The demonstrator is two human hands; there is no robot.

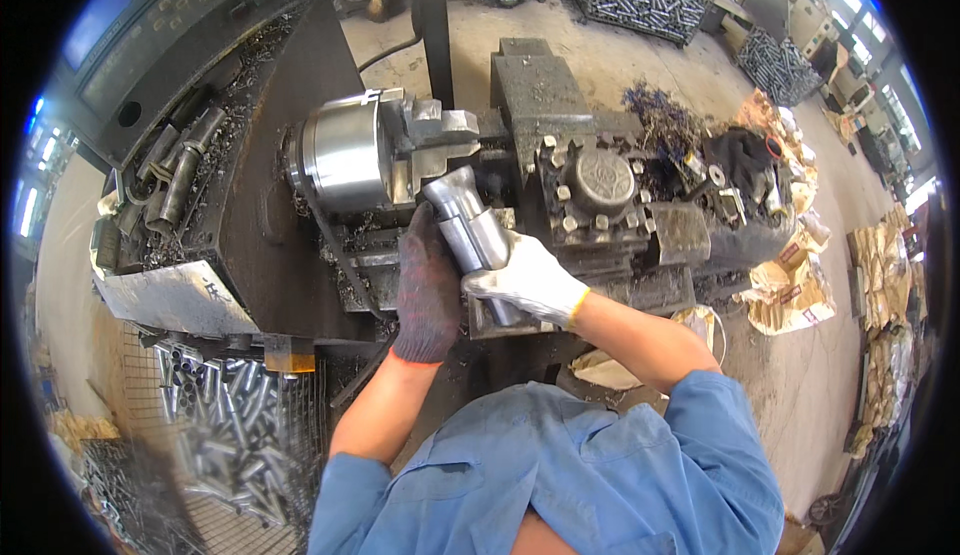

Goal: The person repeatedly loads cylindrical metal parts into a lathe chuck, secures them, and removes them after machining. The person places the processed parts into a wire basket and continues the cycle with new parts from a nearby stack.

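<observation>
A shiny steel cylinder (476,243) with a collar and a flared far end is held at a slant in front of the lathe chuck (348,155). My right hand (530,280), in a white glove with a yellow cuff, is closed round its lower half. On the left side, my left hand (430,290) in a dark, dirty glove presses against the cylinder. Its fingers lie together and point toward the chuck; part of them is hidden. Stepped jaws (440,140) of the chuck stand just beyond the cylinder's far end.
Right of the chuck sits a bolted tool turret (604,177). Metal tubes (190,160) and chips lie on the machine ledge at left. A wire basket (225,435) of steel tubes stands at lower left. Brown paper (795,290) lies at right; full part bins (640,0) stand far back.
</observation>
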